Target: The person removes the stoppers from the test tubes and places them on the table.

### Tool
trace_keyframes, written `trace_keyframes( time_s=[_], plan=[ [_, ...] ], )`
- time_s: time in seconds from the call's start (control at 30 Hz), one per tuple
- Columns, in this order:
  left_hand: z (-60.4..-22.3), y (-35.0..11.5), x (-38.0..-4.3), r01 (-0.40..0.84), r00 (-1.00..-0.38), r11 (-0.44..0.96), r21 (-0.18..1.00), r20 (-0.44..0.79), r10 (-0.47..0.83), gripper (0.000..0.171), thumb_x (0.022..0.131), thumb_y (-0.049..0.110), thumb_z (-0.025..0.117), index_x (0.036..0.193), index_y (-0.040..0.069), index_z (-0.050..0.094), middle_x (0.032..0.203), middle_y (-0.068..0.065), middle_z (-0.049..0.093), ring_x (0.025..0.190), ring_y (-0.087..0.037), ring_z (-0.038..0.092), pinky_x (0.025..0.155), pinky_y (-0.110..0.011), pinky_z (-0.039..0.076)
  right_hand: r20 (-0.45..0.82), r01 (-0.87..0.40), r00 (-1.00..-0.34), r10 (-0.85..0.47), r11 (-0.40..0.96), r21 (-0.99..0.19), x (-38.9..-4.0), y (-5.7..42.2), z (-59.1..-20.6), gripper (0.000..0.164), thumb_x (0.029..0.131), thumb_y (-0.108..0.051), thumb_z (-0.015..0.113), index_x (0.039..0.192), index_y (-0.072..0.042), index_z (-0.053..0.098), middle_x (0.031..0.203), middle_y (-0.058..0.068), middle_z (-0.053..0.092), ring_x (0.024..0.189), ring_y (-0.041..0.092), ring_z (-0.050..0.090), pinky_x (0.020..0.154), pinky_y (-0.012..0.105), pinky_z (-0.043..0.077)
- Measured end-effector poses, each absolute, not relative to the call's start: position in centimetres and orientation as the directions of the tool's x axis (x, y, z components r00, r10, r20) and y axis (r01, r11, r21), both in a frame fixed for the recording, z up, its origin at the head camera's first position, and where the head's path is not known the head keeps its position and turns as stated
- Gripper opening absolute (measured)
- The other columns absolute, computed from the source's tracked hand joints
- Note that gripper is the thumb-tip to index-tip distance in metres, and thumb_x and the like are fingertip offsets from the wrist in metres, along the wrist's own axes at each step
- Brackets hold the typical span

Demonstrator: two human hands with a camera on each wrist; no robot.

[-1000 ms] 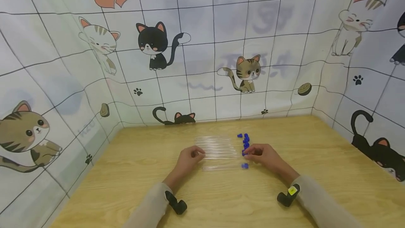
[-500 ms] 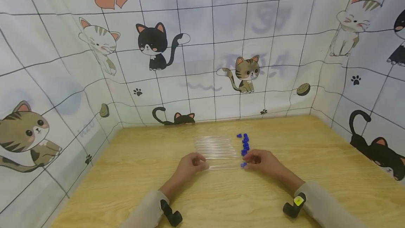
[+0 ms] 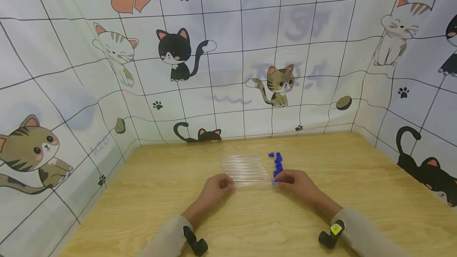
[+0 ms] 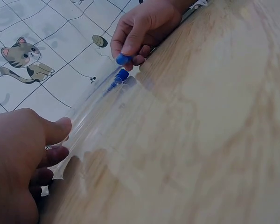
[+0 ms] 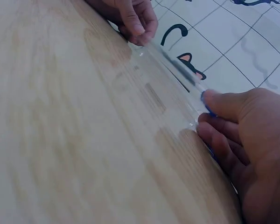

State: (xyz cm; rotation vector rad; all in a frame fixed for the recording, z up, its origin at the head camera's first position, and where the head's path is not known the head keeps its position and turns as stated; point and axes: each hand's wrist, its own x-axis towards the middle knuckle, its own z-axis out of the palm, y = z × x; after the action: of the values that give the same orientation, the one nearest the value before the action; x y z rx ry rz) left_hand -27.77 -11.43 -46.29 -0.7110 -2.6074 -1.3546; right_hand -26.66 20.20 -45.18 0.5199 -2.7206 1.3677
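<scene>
My left hand pinches the left end of a clear thin tube between thumb and fingers. At the tube's other end, my right hand pinches a small blue cap between thumb and fingertips. The tube spans the gap between both hands, close over the table and in front of a row of similar clear tubes lying side by side. Several loose blue caps lie just beyond my right fingertips, to the right of the row. The right hand partly hides the pinched cap in the head view.
The wooden table runs back to a white cloth wall printed with cats and grid lines. Cloth also encloses the left and right sides. A dark camera mount sits on the left wrist, another mount on the right.
Both hands came nearer me from beside the row and took hold of the separate front tube at its two ends. That tube now sits closer to the row.
</scene>
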Motion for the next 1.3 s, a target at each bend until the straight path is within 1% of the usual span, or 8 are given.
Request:
trace_keyframes(
  time_s=[0.2, 0.27, 0.4, 0.5, 0.6, 0.77, 1.0, 1.3],
  plan=[
    [-46.3, -11.3, -27.9, 0.479, -0.873, 0.475, 0.738, 0.341, 0.349, 0.007, 0.093, 0.019, 0.064, 0.094, 0.013, 0.067, 0.084, 0.008, 0.061, 0.078, -0.011, 0.054, 0.071, -0.029, 0.044, 0.206, -0.323, -0.934, -0.292, 0.446, -0.835, -26.3, 19.3, -45.1, 0.024, 0.087, -0.028, 0.071, 0.102, -0.010, 0.067, 0.083, 0.004, 0.064, 0.073, 0.021, 0.061, 0.061, 0.030, 0.050],
    [-46.2, -11.3, -27.9, 0.475, -0.874, 0.467, 0.745, 0.339, 0.348, 0.007, 0.093, 0.019, 0.064, 0.094, 0.012, 0.067, 0.084, 0.007, 0.062, 0.078, -0.012, 0.054, 0.071, -0.029, 0.044, 0.217, -0.327, -0.935, -0.279, 0.453, -0.829, -26.5, 19.2, -45.3, 0.025, 0.087, -0.029, 0.071, 0.102, -0.009, 0.067, 0.081, 0.003, 0.064, 0.072, 0.019, 0.061, 0.060, 0.029, 0.050],
    [-46.1, -11.2, -27.8, 0.465, -0.877, 0.455, 0.759, 0.327, 0.352, 0.009, 0.092, 0.021, 0.065, 0.093, 0.012, 0.067, 0.084, 0.007, 0.063, 0.079, -0.011, 0.055, 0.073, -0.029, 0.045, 0.210, -0.294, -0.951, -0.226, 0.459, -0.839, -26.7, 19.1, -45.4, 0.025, 0.087, -0.029, 0.071, 0.101, -0.009, 0.067, 0.079, 0.002, 0.064, 0.071, 0.017, 0.060, 0.060, 0.028, 0.048],
    [-46.0, -11.3, -27.7, 0.467, -0.876, 0.451, 0.760, 0.329, 0.353, 0.008, 0.092, 0.020, 0.066, 0.091, 0.013, 0.068, 0.084, 0.007, 0.064, 0.078, -0.011, 0.056, 0.073, -0.030, 0.046, 0.203, -0.278, -0.957, -0.208, 0.453, -0.847, -26.7, 19.0, -45.3, 0.024, 0.087, -0.028, 0.071, 0.100, -0.008, 0.067, 0.077, 0.003, 0.064, 0.069, 0.017, 0.059, 0.059, 0.028, 0.049],
    [-45.9, -11.3, -27.6, 0.464, -0.879, 0.459, 0.757, 0.329, 0.347, 0.007, 0.091, 0.020, 0.067, 0.090, 0.014, 0.069, 0.084, 0.008, 0.064, 0.077, -0.011, 0.056, 0.070, -0.029, 0.046, 0.217, -0.293, -0.953, -0.213, 0.457, -0.840, -26.6, 18.9, -45.2, 0.025, 0.087, -0.028, 0.071, 0.098, -0.006, 0.067, 0.077, 0.003, 0.064, 0.068, 0.018, 0.058, 0.059, 0.027, 0.048],
    [-45.9, -11.3, -27.6, 0.452, -0.885, 0.470, 0.758, 0.315, 0.343, 0.006, 0.090, 0.023, 0.068, 0.091, 0.016, 0.068, 0.080, 0.010, 0.062, 0.072, -0.009, 0.052, 0.066, -0.027, 0.044, 0.232, -0.306, -0.949, -0.212, 0.453, -0.838, -26.4, 18.9, -45.2, 0.024, 0.087, -0.027, 0.071, 0.096, -0.006, 0.067, 0.076, 0.003, 0.065, 0.068, 0.017, 0.059, 0.059, 0.027, 0.048],
    [-45.7, -11.3, -27.6, 0.476, -0.870, 0.447, 0.758, 0.331, 0.365, 0.008, 0.091, 0.025, 0.067, 0.092, 0.017, 0.068, 0.073, 0.008, 0.062, 0.064, -0.008, 0.051, 0.059, -0.025, 0.043, 0.257, -0.330, -0.942, -0.216, 0.460, -0.824, -26.5, 19.1, -45.3, 0.024, 0.087, -0.028, 0.071, 0.096, -0.006, 0.068, 0.077, 0.001, 0.066, 0.068, 0.016, 0.060, 0.059, 0.027, 0.049],
    [-45.7, -11.3, -27.5, 0.495, -0.858, 0.429, 0.756, 0.349, 0.377, 0.008, 0.090, 0.025, 0.068, 0.091, 0.017, 0.068, 0.073, 0.007, 0.062, 0.062, -0.007, 0.051, 0.057, -0.024, 0.042, 0.272, -0.328, -0.945, -0.184, 0.474, -0.817, -26.5, 19.0, -45.4, 0.022, 0.085, -0.029, 0.073, 0.093, -0.008, 0.069, 0.076, 0.000, 0.067, 0.067, 0.015, 0.060, 0.060, 0.027, 0.049]
  ],
)
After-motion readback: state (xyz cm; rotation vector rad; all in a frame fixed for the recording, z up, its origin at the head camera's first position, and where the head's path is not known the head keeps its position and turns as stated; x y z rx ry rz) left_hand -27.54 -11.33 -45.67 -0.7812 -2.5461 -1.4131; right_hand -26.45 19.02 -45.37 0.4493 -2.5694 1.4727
